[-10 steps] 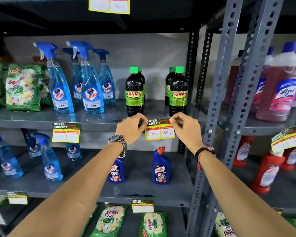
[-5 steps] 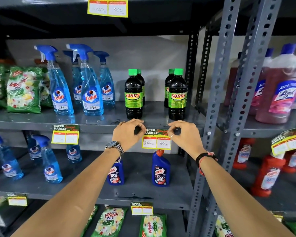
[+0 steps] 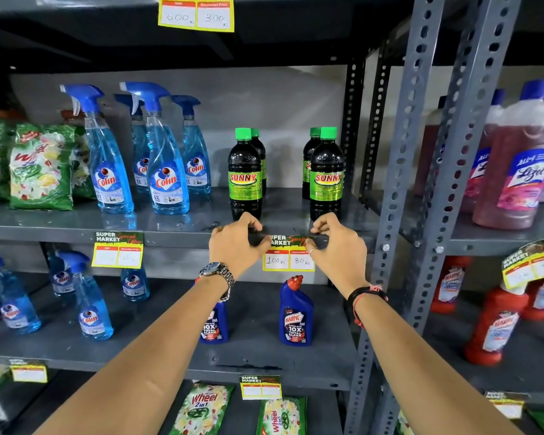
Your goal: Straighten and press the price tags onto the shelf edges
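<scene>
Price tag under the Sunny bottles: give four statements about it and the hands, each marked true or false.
1. Both hands, left hand and right hand, are at the top corners of the price tag. True.
2. The tag reads 600 and 300. False: it reads 100 and 80.
3. The Sunny bottles have green caps. True.
4. The wristwatch is on the right wrist. False: it is on the left.

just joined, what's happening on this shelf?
A person is fixing a price tag marked 100 and 80 to the shelf edge below the Sunny bottles. The left hand pinches its upper left corner, the right hand its upper right. The tag hangs about level. Another tag on the right rack sits tilted.
</scene>
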Motion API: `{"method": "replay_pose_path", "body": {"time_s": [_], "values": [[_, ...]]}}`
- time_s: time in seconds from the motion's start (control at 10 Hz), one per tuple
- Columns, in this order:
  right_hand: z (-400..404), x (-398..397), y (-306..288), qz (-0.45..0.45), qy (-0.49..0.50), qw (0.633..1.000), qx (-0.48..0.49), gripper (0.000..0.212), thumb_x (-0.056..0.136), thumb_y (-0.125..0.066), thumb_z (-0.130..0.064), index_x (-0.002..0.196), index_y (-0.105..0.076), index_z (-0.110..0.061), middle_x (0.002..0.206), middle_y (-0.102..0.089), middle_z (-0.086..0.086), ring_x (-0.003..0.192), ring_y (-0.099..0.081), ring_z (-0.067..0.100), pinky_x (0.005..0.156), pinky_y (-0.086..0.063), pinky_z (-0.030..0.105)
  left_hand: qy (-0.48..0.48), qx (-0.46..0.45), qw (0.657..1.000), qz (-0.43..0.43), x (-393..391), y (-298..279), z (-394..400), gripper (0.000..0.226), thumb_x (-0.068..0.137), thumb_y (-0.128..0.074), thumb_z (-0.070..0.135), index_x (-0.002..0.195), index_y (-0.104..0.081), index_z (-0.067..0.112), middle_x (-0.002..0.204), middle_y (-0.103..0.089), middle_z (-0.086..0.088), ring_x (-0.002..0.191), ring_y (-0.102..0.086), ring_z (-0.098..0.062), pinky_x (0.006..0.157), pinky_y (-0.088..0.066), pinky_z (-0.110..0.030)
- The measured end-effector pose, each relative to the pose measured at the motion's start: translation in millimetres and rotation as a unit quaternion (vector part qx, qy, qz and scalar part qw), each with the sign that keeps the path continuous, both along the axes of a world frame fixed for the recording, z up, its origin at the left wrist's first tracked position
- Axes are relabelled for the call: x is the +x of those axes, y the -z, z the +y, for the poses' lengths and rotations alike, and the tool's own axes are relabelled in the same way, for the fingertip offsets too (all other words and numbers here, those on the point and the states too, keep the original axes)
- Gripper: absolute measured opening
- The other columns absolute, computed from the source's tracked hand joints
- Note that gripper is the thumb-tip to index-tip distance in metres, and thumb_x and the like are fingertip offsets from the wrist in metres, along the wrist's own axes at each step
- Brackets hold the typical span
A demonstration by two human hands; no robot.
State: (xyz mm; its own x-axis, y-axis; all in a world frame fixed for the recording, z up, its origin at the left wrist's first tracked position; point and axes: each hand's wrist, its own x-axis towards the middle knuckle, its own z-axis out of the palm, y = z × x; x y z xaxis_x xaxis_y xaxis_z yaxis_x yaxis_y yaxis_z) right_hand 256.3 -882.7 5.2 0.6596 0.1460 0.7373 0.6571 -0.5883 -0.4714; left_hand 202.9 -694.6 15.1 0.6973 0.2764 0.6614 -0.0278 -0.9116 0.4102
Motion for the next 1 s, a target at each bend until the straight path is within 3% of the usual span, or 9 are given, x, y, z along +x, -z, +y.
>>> {"method": "replay_pose_path", "body": {"time_s": [0.2,0.4,0.5,0.7,0.8,0.9,1.0], "values": [[15,1,-3,-0.005,0.045,0.998,-0.041,0.051,0.071,-0.071,-0.055,0.109,-0.054,-0.024,0.100,-0.073,-0.011,0.089,-0.068,0.017,0.066,-0.050,0.033,-0.010,0.010,1.000,-0.013,8,0,-5,0.038,0.068,-0.066,0.063,0.080,-0.050,0.029,0.074,-0.055,0.016,0.068,-0.047,-0.007,0.083,-0.035,-0.036],[12,8,-10,0.017,0.024,0.999,-0.043,0.034,0.075,-0.074,-0.040,0.104,-0.059,-0.027,0.096,-0.075,-0.010,0.091,-0.069,0.017,0.071,-0.053,0.033,0.030,-0.013,0.999,0.003,9,1,3,0.033,0.071,-0.066,0.058,0.079,-0.048,0.032,0.077,-0.061,0.016,0.071,-0.052,-0.008,0.081,-0.036,-0.034],[7,13,-12,0.041,-0.003,0.999,-0.031,0.028,0.076,-0.075,-0.030,0.100,-0.061,-0.029,0.093,-0.076,-0.011,0.092,-0.069,0.012,0.072,-0.050,0.029,0.048,-0.037,0.998,0.026,10,1,9,0.029,0.072,-0.068,0.053,0.079,-0.045,0.036,0.084,-0.063,0.015,0.077,-0.055,-0.011,0.067,-0.041,-0.028],[1,20,-25,0.083,-0.017,0.993,-0.076,0.023,0.079,-0.071,-0.014,0.098,-0.068,-0.027,0.092,-0.077,-0.009,0.093,-0.068,0.007,0.073,-0.048,0.023,0.072,-0.045,0.994,0.069,11,-5,15,0.019,0.082,-0.066,0.031,0.088,-0.048,0.032,0.099,-0.065,0.008,0.084,-0.054,-0.013,0.065,-0.039,-0.028],[0,17,-25,0.104,-0.028,0.990,-0.094,0.029,0.082,-0.060,-0.001,0.100,-0.069,-0.022,0.096,-0.077,-0.006,0.094,-0.068,0.007,0.072,-0.048,0.020,0.063,-0.024,0.994,0.090,4,-5,16,0.015,0.085,-0.062,0.027,0.096,-0.052,0.026,0.098,-0.063,0.007,0.082,-0.053,-0.013,0.066,-0.038,-0.028],[-3,10,-38,0.116,-0.049,0.985,-0.117,0.040,0.080,-0.050,0.007,0.107,-0.067,-0.017,0.104,-0.075,-0.001,0.101,-0.066,0.012,0.084,-0.053,0.029,0.061,0.029,0.994,0.088,-4,-14,12,0.013,0.088,-0.056,0.022,0.100,-0.052,0.025,0.102,-0.068,0.003,0.087,-0.062,-0.021,0.067,-0.044,-0.030],[-14,2,-65,0.079,-0.038,0.990,-0.111,0.043,0.083,-0.049,0.005,0.118,-0.060,-0.016,0.114,-0.072,0.002,0.108,-0.064,0.019,0.094,-0.050,0.035,0.029,0.099,0.994,0.033,-13,-35,9,0.022,0.091,-0.045,0.018,0.113,-0.048,0.024,0.103,-0.068,-0.006,0.092,-0.063,-0.030,0.070,-0.049,-0.038]]}}
